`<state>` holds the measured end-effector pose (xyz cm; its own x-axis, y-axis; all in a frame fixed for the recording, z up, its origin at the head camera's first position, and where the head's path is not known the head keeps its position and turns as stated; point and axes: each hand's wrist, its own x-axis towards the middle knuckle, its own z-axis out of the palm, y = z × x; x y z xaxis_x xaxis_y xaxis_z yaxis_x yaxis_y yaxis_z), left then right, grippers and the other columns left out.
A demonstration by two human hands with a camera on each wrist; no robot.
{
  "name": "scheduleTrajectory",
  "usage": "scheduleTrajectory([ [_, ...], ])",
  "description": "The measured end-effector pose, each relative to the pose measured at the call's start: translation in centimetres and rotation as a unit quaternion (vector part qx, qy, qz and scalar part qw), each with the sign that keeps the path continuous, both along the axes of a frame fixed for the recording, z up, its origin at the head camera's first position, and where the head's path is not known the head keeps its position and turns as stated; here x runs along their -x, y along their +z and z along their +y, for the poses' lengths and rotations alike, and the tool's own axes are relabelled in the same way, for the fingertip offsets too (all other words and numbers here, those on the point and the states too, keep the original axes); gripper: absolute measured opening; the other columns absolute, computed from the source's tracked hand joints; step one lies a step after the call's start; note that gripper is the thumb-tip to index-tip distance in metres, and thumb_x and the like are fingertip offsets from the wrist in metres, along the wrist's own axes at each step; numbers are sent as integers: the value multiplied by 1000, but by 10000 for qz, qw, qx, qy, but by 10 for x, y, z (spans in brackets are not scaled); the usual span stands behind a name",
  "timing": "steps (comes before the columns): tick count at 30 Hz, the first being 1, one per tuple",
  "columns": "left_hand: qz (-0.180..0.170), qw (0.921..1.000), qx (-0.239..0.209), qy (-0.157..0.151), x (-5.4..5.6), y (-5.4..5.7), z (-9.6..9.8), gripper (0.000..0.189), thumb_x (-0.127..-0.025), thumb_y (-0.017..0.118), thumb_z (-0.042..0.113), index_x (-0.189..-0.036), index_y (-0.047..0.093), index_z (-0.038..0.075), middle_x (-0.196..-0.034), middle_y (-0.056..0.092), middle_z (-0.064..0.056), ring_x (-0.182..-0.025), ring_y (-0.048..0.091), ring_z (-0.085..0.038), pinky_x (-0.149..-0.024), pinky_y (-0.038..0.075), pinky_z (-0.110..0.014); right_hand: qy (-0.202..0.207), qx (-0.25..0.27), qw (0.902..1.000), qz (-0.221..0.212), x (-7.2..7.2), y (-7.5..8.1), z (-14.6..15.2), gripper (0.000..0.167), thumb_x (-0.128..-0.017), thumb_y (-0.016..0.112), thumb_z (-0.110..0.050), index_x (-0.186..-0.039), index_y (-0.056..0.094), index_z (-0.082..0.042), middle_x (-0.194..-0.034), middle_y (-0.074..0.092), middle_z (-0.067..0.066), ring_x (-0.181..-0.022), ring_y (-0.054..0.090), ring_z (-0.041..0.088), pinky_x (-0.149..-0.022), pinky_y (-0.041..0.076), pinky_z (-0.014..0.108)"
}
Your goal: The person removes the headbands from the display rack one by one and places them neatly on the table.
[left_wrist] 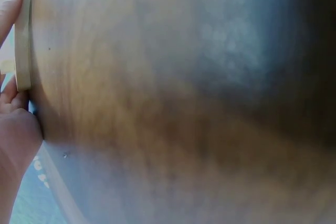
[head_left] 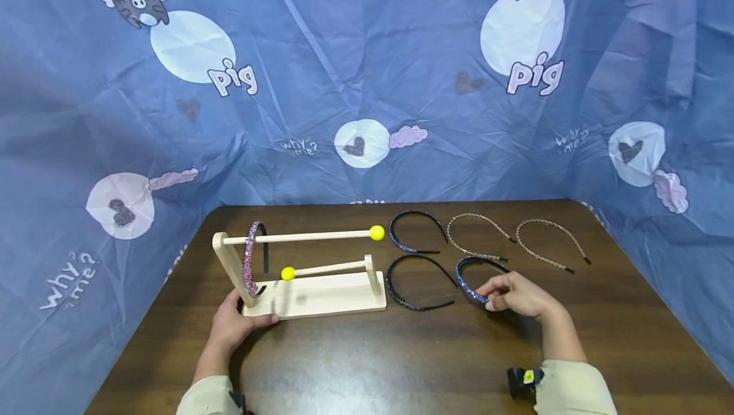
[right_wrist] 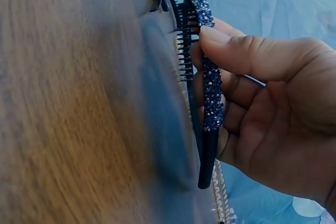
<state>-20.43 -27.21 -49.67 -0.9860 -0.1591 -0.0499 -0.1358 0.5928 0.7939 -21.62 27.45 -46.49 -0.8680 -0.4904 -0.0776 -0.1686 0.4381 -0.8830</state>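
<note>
My right hand pinches a blue glittery headband between thumb and fingers. In the right wrist view, the headband shows its sparkling stones, black comb teeth and a plain black tip. My left hand grips the left end of a wooden stand, its thumb along the base's front edge. The left wrist view catches only part of that hand at the stand's edge. A pink glittery headband hangs on the stand's long upper rod, near the left post.
Right of the stand lie a second blue headband, a black headband and two beige braided headbands. Yellow balls cap the upper rod and the shorter lower rod. Behind the brown table hangs a blue patterned cloth.
</note>
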Motion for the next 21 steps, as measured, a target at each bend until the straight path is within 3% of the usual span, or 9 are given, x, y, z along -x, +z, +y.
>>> scheduleTrajectory([
  [8, 63, 10000, 6, -31, 4, 4, 2, 85, -57, 90, 26, -126, 46, 4, -128, 47, -24, -118, 41, -37, -99, 30, -48, -121, -75, 9998, -126, 13, -8, 2, 27, -78, 65, 4, -103, 62, 13, -80, 64, 10, -71, 53, 9, -65, 46, 23],
  [12, 76, 10000, 24, -32, 5, 4, 1, 85, -57, 90, 27, -126, 46, 4, -128, 47, -24, -118, 40, -37, -99, 29, -48, -109, -100, 9998, -102, 19, -10, 2, 27, -77, 64, 6, -102, 62, 15, -74, 62, 7, -69, 54, 9, -63, 46, 22],
  [21, -13, 10000, -58, 4, 0, 0, 0, 88, -57, 90, 26, -129, 44, 3, -131, 45, -25, -119, 39, -38, -100, 28, -49, -407, 79, 9982, -430, 19, -18, -4, 26, -71, 66, 10, -96, 60, 17, -72, 62, 3, -67, 55, 13, -60, 46, 22],
])
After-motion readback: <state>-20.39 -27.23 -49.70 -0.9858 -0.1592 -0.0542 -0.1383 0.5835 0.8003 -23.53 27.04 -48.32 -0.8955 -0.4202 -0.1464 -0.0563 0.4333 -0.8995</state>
